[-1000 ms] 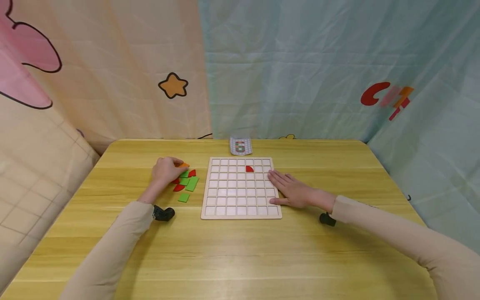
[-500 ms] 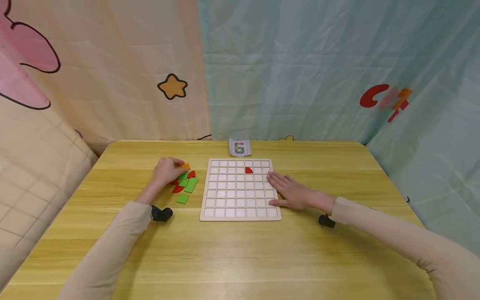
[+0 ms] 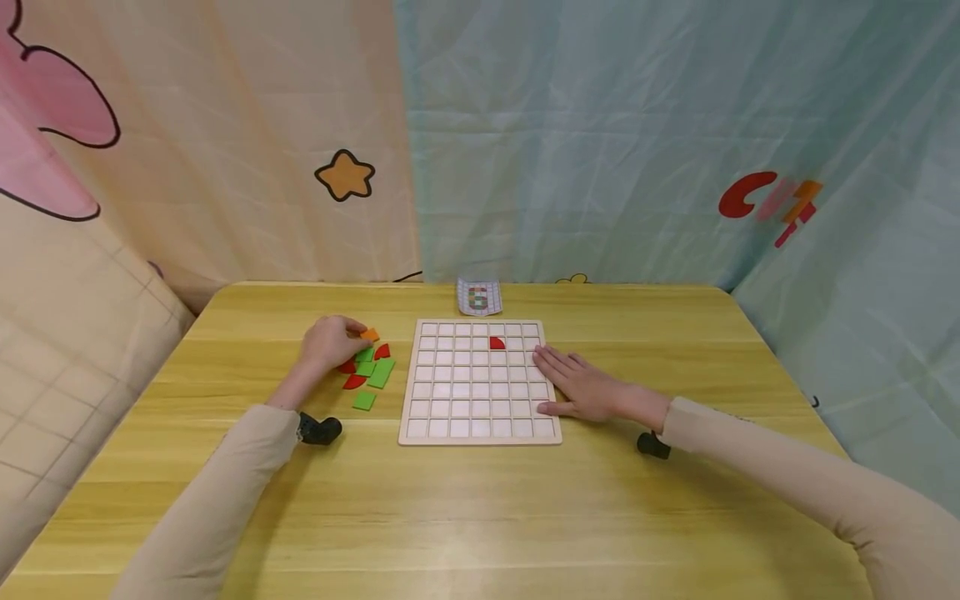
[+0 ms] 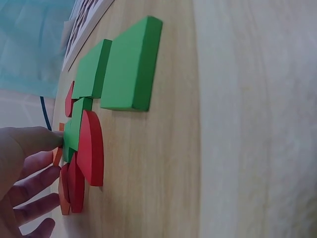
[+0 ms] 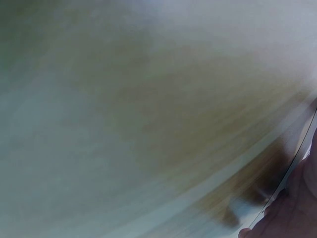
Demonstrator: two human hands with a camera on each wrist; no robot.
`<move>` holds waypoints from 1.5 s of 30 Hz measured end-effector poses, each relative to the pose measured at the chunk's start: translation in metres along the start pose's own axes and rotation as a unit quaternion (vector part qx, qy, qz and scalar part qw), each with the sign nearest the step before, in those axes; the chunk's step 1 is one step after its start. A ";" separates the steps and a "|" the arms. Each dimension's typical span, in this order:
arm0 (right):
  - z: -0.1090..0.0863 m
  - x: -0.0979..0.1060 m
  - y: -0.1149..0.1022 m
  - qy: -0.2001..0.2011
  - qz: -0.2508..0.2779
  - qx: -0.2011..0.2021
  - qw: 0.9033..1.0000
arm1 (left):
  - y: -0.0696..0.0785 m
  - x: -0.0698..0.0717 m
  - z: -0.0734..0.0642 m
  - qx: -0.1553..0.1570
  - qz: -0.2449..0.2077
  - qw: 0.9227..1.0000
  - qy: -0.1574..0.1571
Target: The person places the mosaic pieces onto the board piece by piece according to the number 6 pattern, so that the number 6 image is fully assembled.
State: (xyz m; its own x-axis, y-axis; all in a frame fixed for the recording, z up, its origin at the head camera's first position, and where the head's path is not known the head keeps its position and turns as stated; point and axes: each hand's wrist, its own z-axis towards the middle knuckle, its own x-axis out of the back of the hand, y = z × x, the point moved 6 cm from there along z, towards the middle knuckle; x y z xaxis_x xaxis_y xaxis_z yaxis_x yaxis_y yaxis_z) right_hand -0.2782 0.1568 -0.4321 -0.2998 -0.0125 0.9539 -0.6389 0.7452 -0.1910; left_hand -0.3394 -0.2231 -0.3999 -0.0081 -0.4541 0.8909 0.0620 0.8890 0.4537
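Observation:
At the left, my left hand [image 3: 327,343] reaches into a small pile of flat tiles and pinches an orange tile [image 3: 370,334] between thumb and fingers. Just beside it lie green square tiles [image 3: 365,368], a larger green tile [image 3: 381,372] and red quarter-round tiles [image 3: 355,382]. In the left wrist view the thumb [image 4: 42,140] overlaps a green tile's edge. My right hand [image 3: 587,387] lies flat with spread fingers on the right edge of a white gridded board [image 3: 480,437]. One red quarter-round tile [image 3: 497,342] sits in a cell near the board's top.
A small card [image 3: 478,297] with a coloured figure on a grid lies behind the board. One green square [image 3: 364,401] lies apart at the pile's near side. The wooden table [image 3: 480,517] ends at a curtain [image 3: 600,150] at the back.
Both hands stay nearly where they were. The whole scene sits slightly lower in the head view, and the orange tile at my left fingertips shows a little more.

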 end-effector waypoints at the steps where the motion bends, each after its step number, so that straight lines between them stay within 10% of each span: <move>1: 0.000 0.000 0.000 0.000 -0.001 0.000 1.000 | 0.001 0.001 0.000 -0.002 0.003 1.000 0.003; 45: -0.002 0.000 0.000 0.004 0.004 0.005 1.000 | 0.100 -0.041 0.014 -0.098 -0.023 0.995 -0.009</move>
State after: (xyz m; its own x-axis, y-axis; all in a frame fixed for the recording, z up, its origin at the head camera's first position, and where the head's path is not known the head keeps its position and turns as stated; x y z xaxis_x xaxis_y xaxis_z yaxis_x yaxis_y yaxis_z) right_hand -0.2770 0.1577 -0.4316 -0.2990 -0.0001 0.9543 -0.6438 0.7381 -0.2016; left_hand -0.3472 -0.1147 -0.3904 -0.0323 -0.4919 0.8700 0.2549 0.8376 0.4831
